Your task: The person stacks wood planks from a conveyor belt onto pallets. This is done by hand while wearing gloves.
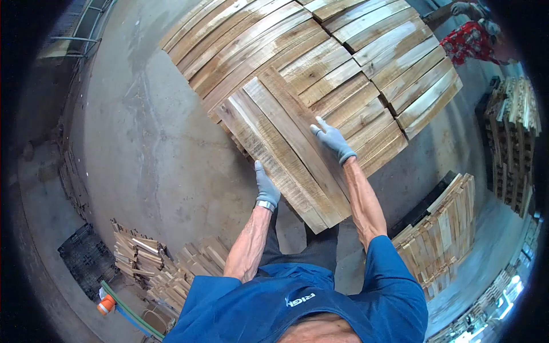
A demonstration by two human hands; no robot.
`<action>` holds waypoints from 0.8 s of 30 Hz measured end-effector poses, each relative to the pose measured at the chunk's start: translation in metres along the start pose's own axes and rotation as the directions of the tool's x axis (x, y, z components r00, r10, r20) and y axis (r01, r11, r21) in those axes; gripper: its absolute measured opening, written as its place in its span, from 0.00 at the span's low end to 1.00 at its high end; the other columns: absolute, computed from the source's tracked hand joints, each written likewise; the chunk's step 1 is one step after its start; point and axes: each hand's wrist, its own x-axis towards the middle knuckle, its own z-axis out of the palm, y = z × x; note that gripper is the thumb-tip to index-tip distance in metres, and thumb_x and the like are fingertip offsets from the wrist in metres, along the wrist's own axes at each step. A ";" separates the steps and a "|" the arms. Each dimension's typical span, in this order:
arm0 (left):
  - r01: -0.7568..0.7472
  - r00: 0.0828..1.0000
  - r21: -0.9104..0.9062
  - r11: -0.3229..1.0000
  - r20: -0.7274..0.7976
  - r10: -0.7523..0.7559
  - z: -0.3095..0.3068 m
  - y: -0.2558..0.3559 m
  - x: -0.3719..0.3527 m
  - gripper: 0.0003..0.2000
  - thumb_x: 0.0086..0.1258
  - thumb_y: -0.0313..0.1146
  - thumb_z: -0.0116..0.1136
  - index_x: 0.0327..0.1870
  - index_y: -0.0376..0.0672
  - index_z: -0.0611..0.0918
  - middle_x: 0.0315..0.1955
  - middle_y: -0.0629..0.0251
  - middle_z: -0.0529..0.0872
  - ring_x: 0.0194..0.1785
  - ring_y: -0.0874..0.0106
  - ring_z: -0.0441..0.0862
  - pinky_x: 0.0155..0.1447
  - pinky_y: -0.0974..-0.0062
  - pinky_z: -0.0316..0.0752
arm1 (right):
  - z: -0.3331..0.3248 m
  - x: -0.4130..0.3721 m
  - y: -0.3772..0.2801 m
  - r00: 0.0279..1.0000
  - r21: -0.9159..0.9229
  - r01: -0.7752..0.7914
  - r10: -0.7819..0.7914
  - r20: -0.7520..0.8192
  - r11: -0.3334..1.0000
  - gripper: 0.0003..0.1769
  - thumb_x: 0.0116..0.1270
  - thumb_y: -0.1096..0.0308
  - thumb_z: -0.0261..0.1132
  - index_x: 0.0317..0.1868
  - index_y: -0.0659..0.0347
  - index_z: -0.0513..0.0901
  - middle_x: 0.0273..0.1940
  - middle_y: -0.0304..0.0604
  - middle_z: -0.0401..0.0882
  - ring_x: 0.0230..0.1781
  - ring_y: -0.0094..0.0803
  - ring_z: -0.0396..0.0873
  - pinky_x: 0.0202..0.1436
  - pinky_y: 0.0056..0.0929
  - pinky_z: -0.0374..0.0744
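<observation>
Both hands wear grey gloves. Between them lies a bundle of several wooden boards (280, 150), side by side, slanting from the big stack towards my body. My left hand (267, 186) grips the left edge of the bundle, its thumb showing and its other fingers hidden beneath. On the opposite edge, my right hand (333, 143) holds the rightmost board, with thumb and finger visible along its side. The far ends of the boards overlap a large layered stack of planks (366, 54), and their near ends reach in front of my legs.
Another person in red patterned clothing (470, 43) stands beyond the stack. Wood piles stand at right (440, 237), far right (510, 143) and lower left (186, 266). A black pallet (86, 257) and an orange-and-white object (106, 304) are at left on the concrete floor (166, 154).
</observation>
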 end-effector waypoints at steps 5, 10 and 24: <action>0.045 0.998 0.037 0.998 0.034 -0.047 -0.006 -0.007 0.006 0.33 0.72 0.60 0.40 0.68 0.43 0.64 0.64 0.61 0.69 0.65 0.63 0.67 0.70 0.63 0.61 | -0.006 -0.001 -0.016 0.997 -0.129 -0.073 0.070 -0.032 0.989 0.35 0.68 0.39 0.47 0.64 0.56 0.70 0.57 0.57 0.74 0.59 0.51 0.73 0.62 0.39 0.70; 0.158 0.984 0.270 0.950 0.036 -0.174 -0.013 0.013 0.005 0.34 0.70 0.61 0.43 0.68 0.43 0.65 0.63 0.62 0.71 0.64 0.63 0.69 0.69 0.62 0.63 | -0.029 -0.022 -0.075 0.970 -0.607 -0.228 0.233 -0.071 0.761 0.37 0.68 0.35 0.42 0.67 0.52 0.67 0.57 0.57 0.75 0.58 0.49 0.74 0.62 0.39 0.69; 0.503 0.864 0.671 0.545 -0.409 -0.295 -0.457 0.350 -0.109 0.42 0.67 0.64 0.42 0.74 0.44 0.48 0.72 0.55 0.48 0.74 0.57 0.45 0.73 0.54 0.42 | 0.001 -0.247 -0.023 0.537 0.722 0.003 0.608 -0.585 0.692 0.30 0.69 0.40 0.52 0.52 0.59 0.80 0.37 0.40 0.80 0.33 0.24 0.76 0.35 0.27 0.75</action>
